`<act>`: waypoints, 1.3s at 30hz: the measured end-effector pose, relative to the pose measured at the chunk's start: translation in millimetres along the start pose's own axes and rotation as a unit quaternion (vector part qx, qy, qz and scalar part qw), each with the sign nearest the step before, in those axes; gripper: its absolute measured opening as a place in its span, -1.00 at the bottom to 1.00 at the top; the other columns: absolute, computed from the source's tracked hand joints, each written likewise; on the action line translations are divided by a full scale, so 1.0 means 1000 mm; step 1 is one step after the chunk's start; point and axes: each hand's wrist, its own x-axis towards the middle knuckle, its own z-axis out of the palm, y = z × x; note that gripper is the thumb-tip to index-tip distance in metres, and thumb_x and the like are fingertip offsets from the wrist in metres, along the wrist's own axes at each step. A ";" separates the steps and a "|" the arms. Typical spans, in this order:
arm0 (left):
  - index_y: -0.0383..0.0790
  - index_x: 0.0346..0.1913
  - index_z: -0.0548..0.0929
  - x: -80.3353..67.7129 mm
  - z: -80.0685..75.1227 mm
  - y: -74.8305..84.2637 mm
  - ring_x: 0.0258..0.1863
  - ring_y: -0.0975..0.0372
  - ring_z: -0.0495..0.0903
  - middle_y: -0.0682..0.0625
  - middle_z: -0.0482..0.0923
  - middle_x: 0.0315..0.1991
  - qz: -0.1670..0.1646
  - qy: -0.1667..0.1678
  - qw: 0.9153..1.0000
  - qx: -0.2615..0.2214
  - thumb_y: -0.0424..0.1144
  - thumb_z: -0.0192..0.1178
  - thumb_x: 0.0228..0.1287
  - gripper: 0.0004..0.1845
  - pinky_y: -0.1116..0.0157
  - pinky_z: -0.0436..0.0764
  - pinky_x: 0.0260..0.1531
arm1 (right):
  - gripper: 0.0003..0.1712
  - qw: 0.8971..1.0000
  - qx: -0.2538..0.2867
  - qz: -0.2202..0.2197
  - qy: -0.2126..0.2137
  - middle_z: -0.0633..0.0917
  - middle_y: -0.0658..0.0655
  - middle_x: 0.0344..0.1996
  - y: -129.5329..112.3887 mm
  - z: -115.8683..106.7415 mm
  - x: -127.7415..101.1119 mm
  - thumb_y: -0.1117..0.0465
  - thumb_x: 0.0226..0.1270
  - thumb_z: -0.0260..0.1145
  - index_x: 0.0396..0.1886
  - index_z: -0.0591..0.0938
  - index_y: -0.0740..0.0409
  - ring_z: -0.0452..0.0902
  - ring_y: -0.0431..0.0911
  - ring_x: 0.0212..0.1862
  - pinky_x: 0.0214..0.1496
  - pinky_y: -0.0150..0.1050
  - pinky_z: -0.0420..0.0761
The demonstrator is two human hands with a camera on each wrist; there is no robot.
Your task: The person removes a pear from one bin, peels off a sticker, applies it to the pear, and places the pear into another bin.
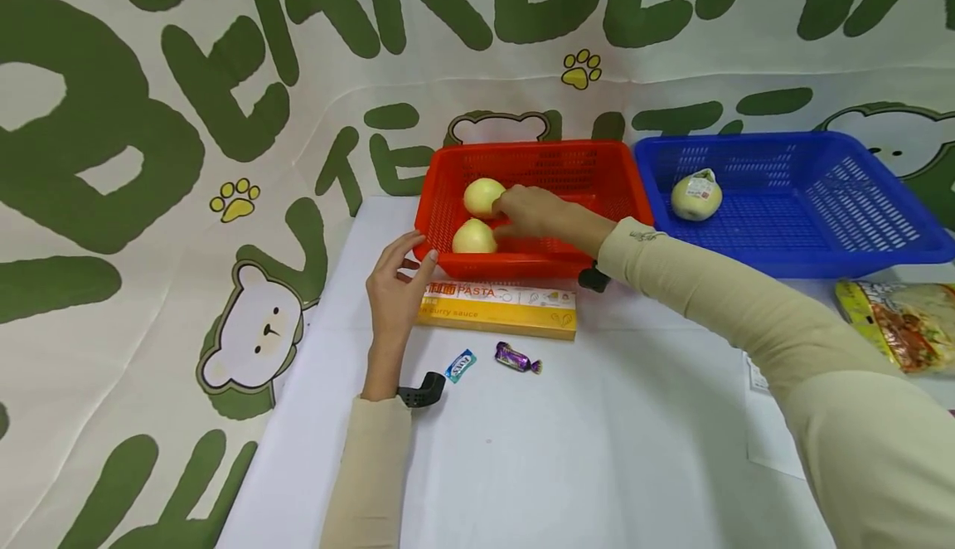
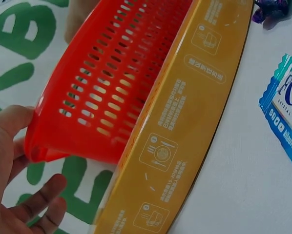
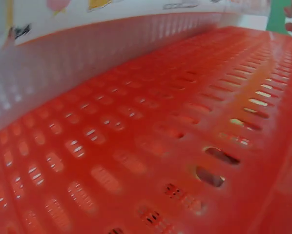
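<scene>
The fingers of the right hand (image 1: 531,211) pointed left inside the red basket (image 1: 522,267), partly hidden, so how far they were bent, and whether they gripped anything, could not be told. The far pale yellow fruit (image 1: 482,198) lay at their tips; the near pale yellow fruit (image 1: 473,238) sat just left of them, on the person's side. The left hand (image 1: 395,288), its fingers loosely spread, touched the basket's outer left corner, with a pasta box (image 1: 496,321) just beside those fingers, along the basket's front.
</scene>
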 end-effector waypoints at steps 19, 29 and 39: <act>-0.08 0.20 0.68 0.001 0.003 0.000 -0.18 0.22 0.60 0.23 0.54 0.24 -0.019 0.001 1.000 0.006 0.04 0.30 0.34 -0.55 0.22 0.67 -0.19 | -0.14 0.997 -0.015 -0.059 -0.037 0.43 0.08 0.40 -0.012 0.016 0.024 -0.02 0.27 0.45 0.51 0.31 -0.02 0.29 0.08 0.32 0.37 0.14 0.18; -0.10 0.21 0.68 0.001 0.004 0.003 -0.18 0.20 0.60 0.19 0.54 0.25 -0.007 -0.003 1.000 0.003 0.03 0.30 0.35 -0.54 0.32 0.62 -0.24 | -0.38 0.987 -0.116 -0.085 0.075 0.73 0.08 -0.15 -0.005 0.003 0.009 -0.15 0.12 0.43 0.12 0.67 0.07 0.41 0.07 0.05 0.02 -0.02 0.29; -0.08 0.20 0.68 0.000 0.002 -0.001 -0.18 0.19 0.59 0.24 0.54 0.24 -0.005 0.001 1.000 0.005 0.05 0.30 0.34 -0.54 0.25 0.63 -0.22 | -0.01 0.981 -0.011 -0.050 0.186 0.74 0.11 -0.07 0.001 -0.044 -0.090 -0.41 -0.16 0.55 0.17 0.65 0.16 0.35 -0.02 -0.03 -0.05 -0.06 0.25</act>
